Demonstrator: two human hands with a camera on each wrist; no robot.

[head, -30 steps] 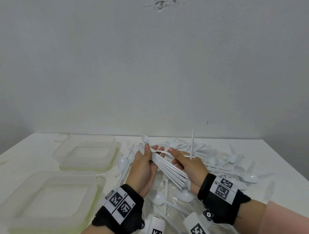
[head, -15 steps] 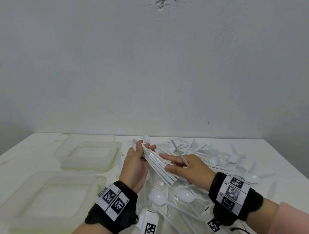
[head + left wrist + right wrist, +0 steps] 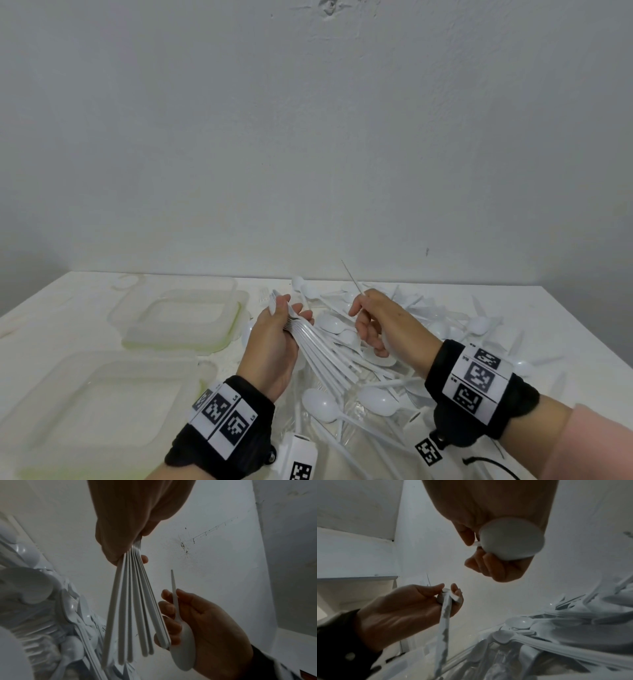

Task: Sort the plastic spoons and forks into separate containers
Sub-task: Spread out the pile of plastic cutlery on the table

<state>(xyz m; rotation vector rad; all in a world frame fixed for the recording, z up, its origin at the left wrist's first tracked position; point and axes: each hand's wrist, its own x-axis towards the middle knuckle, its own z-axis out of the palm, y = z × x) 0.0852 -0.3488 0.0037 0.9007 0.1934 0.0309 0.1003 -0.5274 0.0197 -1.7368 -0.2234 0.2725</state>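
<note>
My left hand (image 3: 291, 311) grips a stacked bundle of white plastic cutlery (image 3: 325, 356) near its heads, the handles fanning down to the right. The fingers hide most of the heads. My right hand (image 3: 359, 305) is just right of the bundle, apart from it, and pinches a single white spoon (image 3: 352, 279). Its handle points up and its bowl lies in the palm. The left wrist view shows the bundle (image 3: 132, 608) beside the held spoon (image 3: 181, 639). The right wrist view shows the spoon's bowl (image 3: 510, 539) under my curled fingers.
Two clear plastic containers sit on the white table at the left, one far (image 3: 181, 315) and one near (image 3: 96, 404). A loose pile of white spoons and forks (image 3: 455, 325) covers the table's middle and right. A grey wall stands close behind.
My right hand has drawn away from the bundle to the right, lifting a single spoon with its handle up. My left hand has shifted slightly left with the bundle.
</note>
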